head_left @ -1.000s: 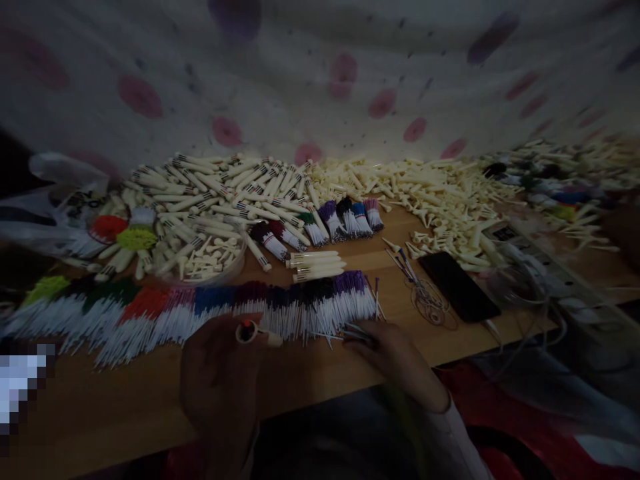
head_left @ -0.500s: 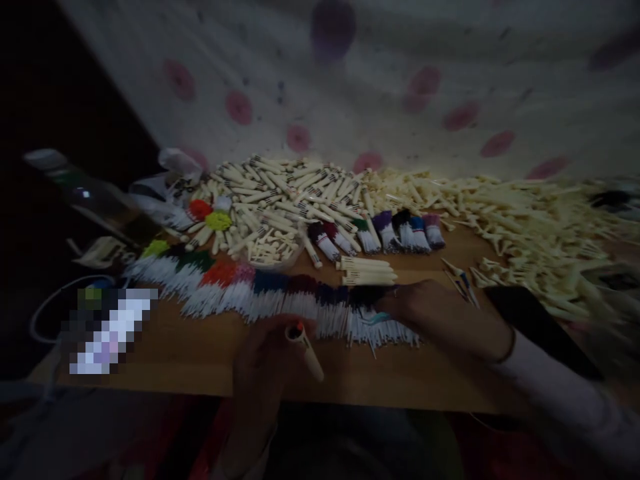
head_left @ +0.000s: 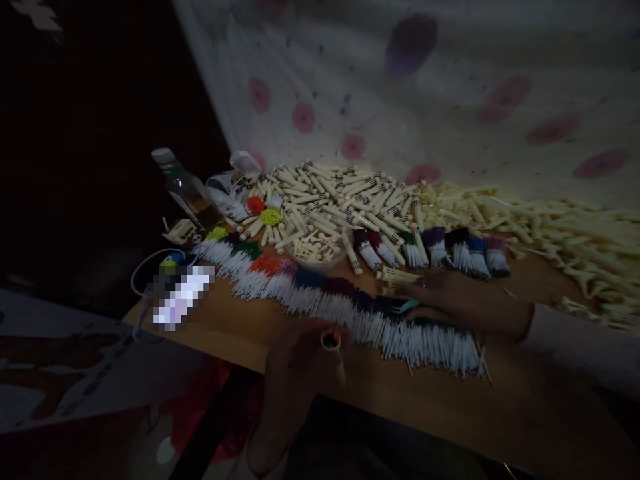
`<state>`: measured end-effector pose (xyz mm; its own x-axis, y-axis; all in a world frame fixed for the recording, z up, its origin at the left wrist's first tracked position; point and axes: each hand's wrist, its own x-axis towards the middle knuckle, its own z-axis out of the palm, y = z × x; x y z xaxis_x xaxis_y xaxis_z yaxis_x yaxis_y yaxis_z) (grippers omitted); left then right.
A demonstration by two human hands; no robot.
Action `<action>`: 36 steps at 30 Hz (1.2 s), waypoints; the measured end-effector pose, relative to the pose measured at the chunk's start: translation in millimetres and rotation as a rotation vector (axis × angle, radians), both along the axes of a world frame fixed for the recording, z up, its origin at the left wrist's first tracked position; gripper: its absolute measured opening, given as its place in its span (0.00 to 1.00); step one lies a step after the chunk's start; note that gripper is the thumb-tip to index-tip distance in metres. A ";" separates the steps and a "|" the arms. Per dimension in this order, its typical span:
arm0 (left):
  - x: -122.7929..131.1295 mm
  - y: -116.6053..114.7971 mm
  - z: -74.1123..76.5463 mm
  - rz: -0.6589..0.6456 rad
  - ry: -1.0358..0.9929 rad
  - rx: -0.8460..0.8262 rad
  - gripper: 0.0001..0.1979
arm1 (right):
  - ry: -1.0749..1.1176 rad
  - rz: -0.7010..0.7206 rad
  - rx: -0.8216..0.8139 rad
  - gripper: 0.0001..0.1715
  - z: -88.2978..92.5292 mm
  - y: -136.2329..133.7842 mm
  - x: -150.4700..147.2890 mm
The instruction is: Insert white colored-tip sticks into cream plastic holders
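My left hand (head_left: 297, 360) is closed around a cream pen barrel (head_left: 341, 367). The barrel's open end faces up, and a red-orange tip and dark tips show inside it. My right hand (head_left: 450, 297) reaches over the right part of a long row of white pen refills (head_left: 345, 317) with coloured ends, near the black ones. A thin turquoise piece (head_left: 407, 306) shows at its fingertips; its kind is too dim to make out. Right beside those fingers, partly covered, lies a short stack of cream barrels (head_left: 397, 277).
Behind the row stand bundled refills (head_left: 435, 248) and a clear bowl of small cream parts (head_left: 315, 248). A heap of cream barrels (head_left: 345, 193) and a pile of cream parts (head_left: 595, 233) fill the back. A bottle (head_left: 187, 193) and cable (head_left: 135, 280) are left.
The view has swung left, so things appear farther right. My right hand stays over the dark refills, its turquoise piece now raised at the fingertips. The barrel in my left hand stands more upright.
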<state>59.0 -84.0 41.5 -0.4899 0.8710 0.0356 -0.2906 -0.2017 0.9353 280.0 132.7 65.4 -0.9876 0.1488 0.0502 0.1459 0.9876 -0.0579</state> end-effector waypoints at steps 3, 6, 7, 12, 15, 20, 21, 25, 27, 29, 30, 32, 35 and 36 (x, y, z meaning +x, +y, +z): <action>7.6 9.1 4.3 0.061 0.048 -0.051 0.14 | 0.139 -0.291 -0.065 0.20 15.9 -18.6 7.5; 15.1 28.7 15.0 0.060 0.203 0.040 0.16 | 0.308 -0.391 -0.049 0.16 35.2 -43.4 9.0; 17.3 37.3 20.2 0.052 0.247 0.098 0.18 | 0.359 -0.399 -0.042 0.14 42.1 -51.0 8.4; 24.3 87.0 50.6 -0.041 0.422 0.368 0.23 | 0.704 -0.461 0.118 0.08 75.1 -79.1 7.8; 27.5 117.8 64.6 -0.102 0.482 0.488 0.23 | 0.900 -0.566 0.214 0.08 87.9 -88.0 11.7; 38.0 155.9 81.0 -0.137 0.462 0.636 0.25 | 0.987 -0.633 0.298 0.09 95.1 -87.5 14.4; 40.1 159.9 83.7 -0.132 0.456 0.649 0.25 | 0.969 -0.614 0.311 0.09 95.0 -85.5 14.1; 41.9 166.3 91.8 -0.118 0.549 0.629 0.24 | 0.904 -0.617 0.397 0.11 90.6 -74.9 14.4; 38.5 166.7 92.8 -0.130 0.699 0.604 0.22 | 0.887 -0.658 0.401 0.12 87.4 -70.6 16.3; 34.0 167.1 91.4 -0.124 0.852 0.591 0.21 | 0.881 -0.661 0.384 0.14 85.4 -68.7 18.1; 32.0 167.6 90.2 -0.115 0.901 0.586 0.21 | 0.879 -0.658 0.379 0.14 85.2 -68.4 18.5; 29.1 169.5 87.4 -0.110 0.946 0.585 0.21 | 0.869 -0.653 0.360 0.15 86.4 -68.3 17.8; 27.7 173.6 84.0 -0.168 0.972 0.579 0.22 | 0.884 -0.679 0.318 0.16 87.9 -65.6 14.3; 27.9 175.0 83.0 -0.190 0.977 0.571 0.22 | 0.893 -0.696 0.314 0.16 87.3 -63.7 13.4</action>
